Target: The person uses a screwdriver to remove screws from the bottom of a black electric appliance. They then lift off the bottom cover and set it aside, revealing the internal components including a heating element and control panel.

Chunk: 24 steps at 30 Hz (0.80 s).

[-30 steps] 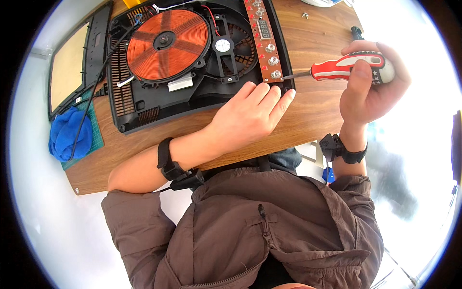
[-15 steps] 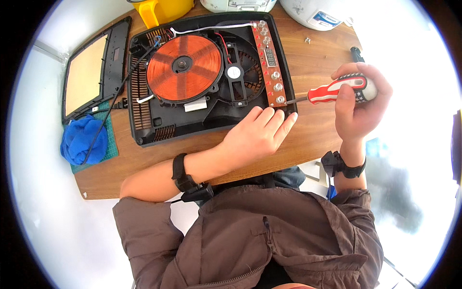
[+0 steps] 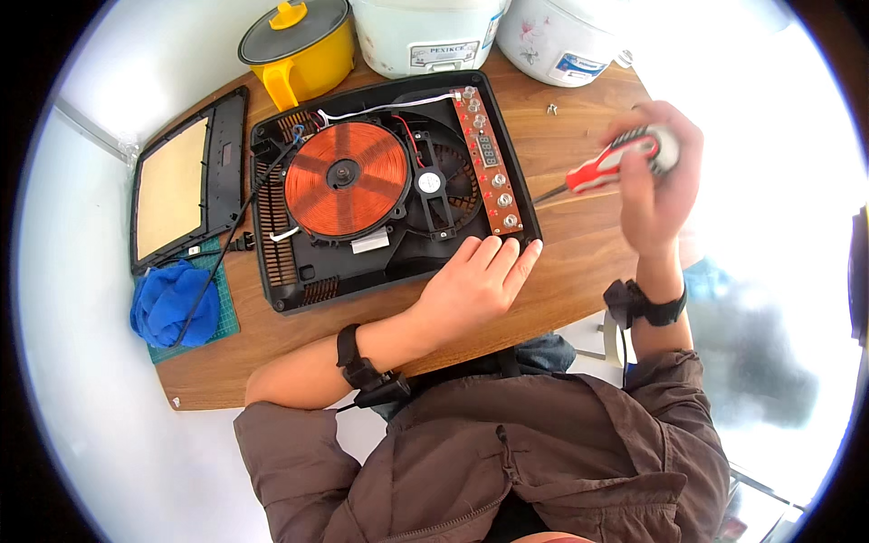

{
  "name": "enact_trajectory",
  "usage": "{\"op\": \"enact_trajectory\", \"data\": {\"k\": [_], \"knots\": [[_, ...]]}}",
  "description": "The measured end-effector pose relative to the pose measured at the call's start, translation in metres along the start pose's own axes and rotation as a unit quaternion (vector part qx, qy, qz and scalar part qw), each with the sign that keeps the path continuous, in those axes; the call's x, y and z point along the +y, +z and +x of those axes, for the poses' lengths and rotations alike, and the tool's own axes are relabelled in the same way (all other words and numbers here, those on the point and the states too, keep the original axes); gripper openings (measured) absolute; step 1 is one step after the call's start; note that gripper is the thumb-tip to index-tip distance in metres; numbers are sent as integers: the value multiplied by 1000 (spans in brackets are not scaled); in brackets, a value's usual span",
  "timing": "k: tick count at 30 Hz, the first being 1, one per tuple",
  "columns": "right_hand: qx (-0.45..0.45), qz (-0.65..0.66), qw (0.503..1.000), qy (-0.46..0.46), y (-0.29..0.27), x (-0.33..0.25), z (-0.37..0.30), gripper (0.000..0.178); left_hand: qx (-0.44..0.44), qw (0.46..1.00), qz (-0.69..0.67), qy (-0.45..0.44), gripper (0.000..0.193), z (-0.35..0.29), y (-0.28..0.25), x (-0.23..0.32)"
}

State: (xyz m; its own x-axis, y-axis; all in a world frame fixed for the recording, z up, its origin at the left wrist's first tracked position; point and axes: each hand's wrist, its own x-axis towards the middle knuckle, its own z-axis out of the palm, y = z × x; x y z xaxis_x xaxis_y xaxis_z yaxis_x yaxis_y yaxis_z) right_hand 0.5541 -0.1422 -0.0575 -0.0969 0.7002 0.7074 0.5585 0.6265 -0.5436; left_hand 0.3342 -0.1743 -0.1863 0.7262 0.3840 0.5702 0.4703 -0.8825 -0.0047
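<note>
An opened induction cooker base (image 3: 398, 258) lies on the table, its round copper coil (image 3: 346, 195), fan (image 3: 444, 185) and red-brown circuit board (image 3: 490, 167) exposed. My left hand (image 3: 480, 276) rests on its near right corner, fingers stretched out and slightly apart over the rim; the thumb is hidden. To the right, my right hand (image 3: 659, 176), partly blurred, is closed round the red, white and black handle of a screwdriver (image 3: 597, 174). The shaft points left, its tip at the cooker's right rim, beside the board. I cannot tell whether it touches the rim.
The detached black cover panel (image 3: 186, 185) lies at the left, near a blue cloth (image 3: 176, 303) on a green mat (image 3: 226, 317). A black cord (image 3: 222, 195) crosses there. Behind stand a yellow pot (image 3: 303, 54) and two white cookers (image 3: 421, 36) (image 3: 566, 41). Small screws (image 3: 552, 109) lie far right.
The screwdriver tip has moved off the board's near end screw to the cooker's right rim. My left hand stays at the corner. The whole view has shifted, showing more of the far side.
</note>
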Motion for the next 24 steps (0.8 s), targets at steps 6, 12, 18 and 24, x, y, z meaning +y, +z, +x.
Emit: {"op": "enact_trajectory", "data": {"k": [6,12,18,24], "knots": [[55,41,997,18,-5,2,23,34,19,1000,-9,0,51,1,5,3],[6,7,999,-34,16,2,-1,40,27,999,-17,-13,50,-6,5,2],[47,14,999,-4,23,12,-7,39,19,1000,-10,-8,52,-7,0,1],[144,39,985,85,21,35,6,33,-59,990,-119,-57,46,5,-25,2]]}}
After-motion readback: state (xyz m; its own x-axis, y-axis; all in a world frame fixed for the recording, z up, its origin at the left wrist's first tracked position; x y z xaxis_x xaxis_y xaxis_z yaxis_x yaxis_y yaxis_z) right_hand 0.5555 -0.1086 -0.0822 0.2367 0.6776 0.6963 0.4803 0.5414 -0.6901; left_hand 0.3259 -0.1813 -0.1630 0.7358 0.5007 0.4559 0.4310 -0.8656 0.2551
